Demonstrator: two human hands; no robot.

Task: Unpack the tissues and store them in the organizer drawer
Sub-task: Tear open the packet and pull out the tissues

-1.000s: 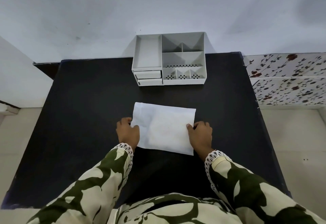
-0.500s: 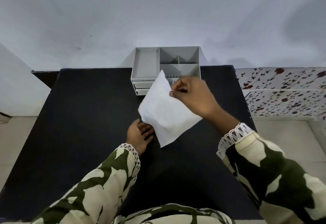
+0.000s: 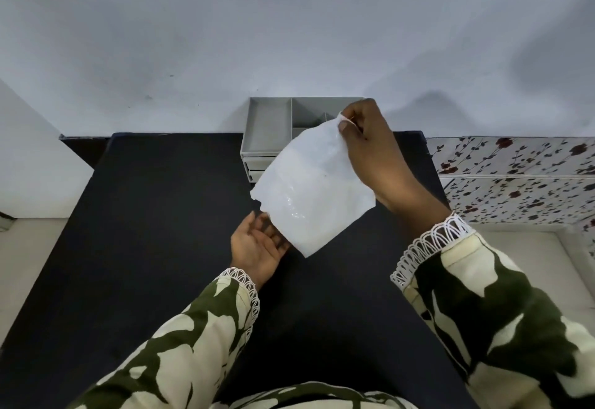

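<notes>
A white plastic tissue pack [image 3: 309, 189] hangs tilted in the air above the black table. My right hand [image 3: 370, 151] pinches its top corner between thumb and fingers. My left hand [image 3: 257, 247] is below the pack's lower left edge, palm up, fingers spread, holding nothing; whether the fingertips touch the pack I cannot tell. The grey organizer [image 3: 267, 128] stands at the table's far edge against the wall. The pack and my right hand hide its right half and most of its two small front drawers.
The black table [image 3: 154, 231] fills the middle of the view. A flower-patterned surface [image 3: 515, 180] adjoins it on the right. A pale wall [image 3: 289, 38] rises behind the organizer.
The tissue pack lay flat on the table under both hands; my right hand has lifted it by a corner up toward the organizer. My left hand let go and turned palm up.
</notes>
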